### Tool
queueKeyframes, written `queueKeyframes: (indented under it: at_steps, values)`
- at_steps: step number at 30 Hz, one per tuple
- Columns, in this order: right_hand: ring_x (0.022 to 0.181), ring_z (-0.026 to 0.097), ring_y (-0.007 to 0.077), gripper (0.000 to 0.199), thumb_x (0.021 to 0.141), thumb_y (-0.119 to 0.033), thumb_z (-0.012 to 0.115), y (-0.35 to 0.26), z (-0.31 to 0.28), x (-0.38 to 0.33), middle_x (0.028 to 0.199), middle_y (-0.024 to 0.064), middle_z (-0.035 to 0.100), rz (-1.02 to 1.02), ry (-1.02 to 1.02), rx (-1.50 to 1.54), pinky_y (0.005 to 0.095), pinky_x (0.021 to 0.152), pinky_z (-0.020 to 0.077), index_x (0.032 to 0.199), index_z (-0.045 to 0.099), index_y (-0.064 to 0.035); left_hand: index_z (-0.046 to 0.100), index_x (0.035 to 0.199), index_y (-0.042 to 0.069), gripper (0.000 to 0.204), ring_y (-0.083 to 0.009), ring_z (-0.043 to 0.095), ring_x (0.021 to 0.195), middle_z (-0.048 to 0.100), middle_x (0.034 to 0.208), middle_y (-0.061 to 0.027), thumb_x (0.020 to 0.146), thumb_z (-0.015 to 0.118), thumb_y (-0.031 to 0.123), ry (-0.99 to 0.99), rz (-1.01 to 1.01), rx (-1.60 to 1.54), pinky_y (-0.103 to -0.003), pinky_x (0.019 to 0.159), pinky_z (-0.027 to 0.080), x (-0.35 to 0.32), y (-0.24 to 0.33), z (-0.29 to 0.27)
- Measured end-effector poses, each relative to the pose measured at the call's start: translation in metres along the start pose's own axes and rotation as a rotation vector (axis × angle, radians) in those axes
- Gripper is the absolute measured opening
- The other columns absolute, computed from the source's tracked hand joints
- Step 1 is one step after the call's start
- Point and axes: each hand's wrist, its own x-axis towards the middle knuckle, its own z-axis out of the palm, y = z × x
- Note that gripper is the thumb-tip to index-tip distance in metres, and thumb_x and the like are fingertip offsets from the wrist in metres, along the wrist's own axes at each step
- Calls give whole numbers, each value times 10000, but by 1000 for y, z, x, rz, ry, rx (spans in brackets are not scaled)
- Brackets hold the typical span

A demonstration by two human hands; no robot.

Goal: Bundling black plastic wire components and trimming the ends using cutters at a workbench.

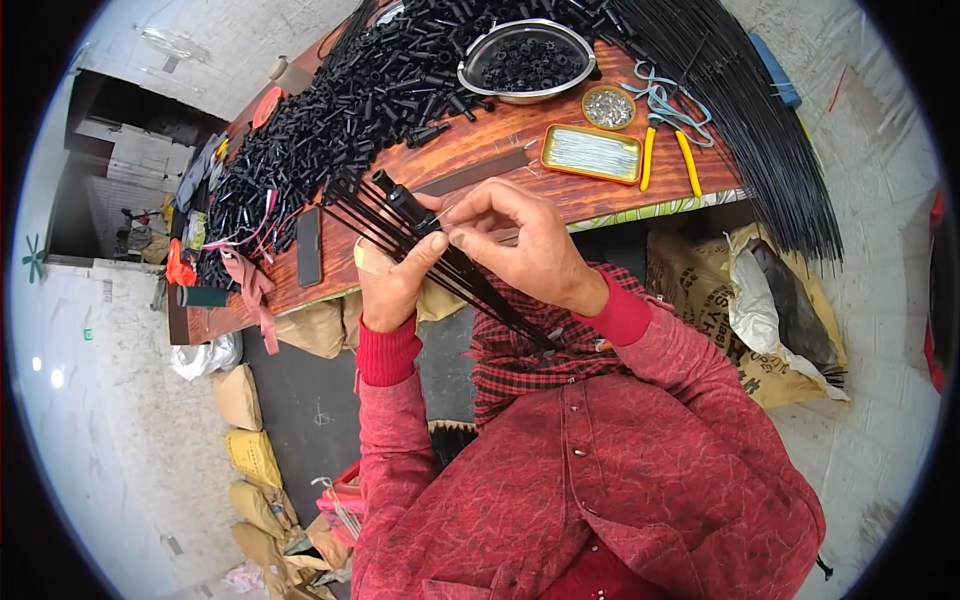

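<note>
My left hand (392, 280) is closed around a bundle of thin black umbrella ribs (490, 300), which slants from the table edge down to my lap. At the top of the bundle, by my left fingers, stands a black tubular umbrella runner (404, 204). My right hand (535, 245) meets it from the right, thumb and forefinger pinched together on what looks like a thin wire (444, 213) beside the runner. The exact contact between wire and ribs is hidden by the fingers. A beige patch or tape wraps part of my left hand.
Black plastic runners (400, 90) are heaped across the wooden table (480, 160). Nearby are a metal bowl (463, 75), a tray of silvery wires (595, 155), a small round tin (609, 107) and yellow-handled pliers (672, 160). Long black ribs (770, 170) overhang the right edge. A phone (309, 248) lies left.
</note>
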Motion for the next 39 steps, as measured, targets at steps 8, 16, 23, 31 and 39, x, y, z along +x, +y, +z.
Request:
queueKeyframes:
  at_steps: [8,16,23,31,39]
  values:
    - [820,643,99,116,886,-53,661,-11,-6,9,920,61,656,110,68,-18,243,751,519,949,627,39,623,1089,-8,282,-129,655,838,669,943,-47,825,722,13,-48,-34,-39,-256,764,523,1,3,3]
    - [758,657,107,210,896,-157,653,8,-18,21,840,90,695,391,-153,434,249,655,531,886,644,53,619,1088,-14,282,-142,665,843,672,923,-60,822,711,-4,-44,-64,-54,-262,760,534,-1,-4,0]
    - [858,624,88,102,916,-84,626,3,-24,16,962,63,659,279,-139,475,238,779,517,962,602,4,616,1089,-25,304,-138,646,854,655,928,-50,802,712,2,-10,-97,-51,-284,802,517,2,-2,5]
    - [762,604,90,148,880,-134,659,40,-49,-32,838,32,641,240,-58,-120,272,674,493,970,641,-18,563,1126,-27,403,-158,618,826,623,933,-70,769,739,33,10,-55,-155,-286,772,496,-4,-21,-16]
    - [693,636,239,105,839,-82,630,33,-164,-39,872,88,630,166,331,-1060,314,607,486,939,645,-54,541,1130,-25,434,-194,622,838,619,929,-104,762,758,51,52,-34,-204,-325,817,504,-7,-38,-44]
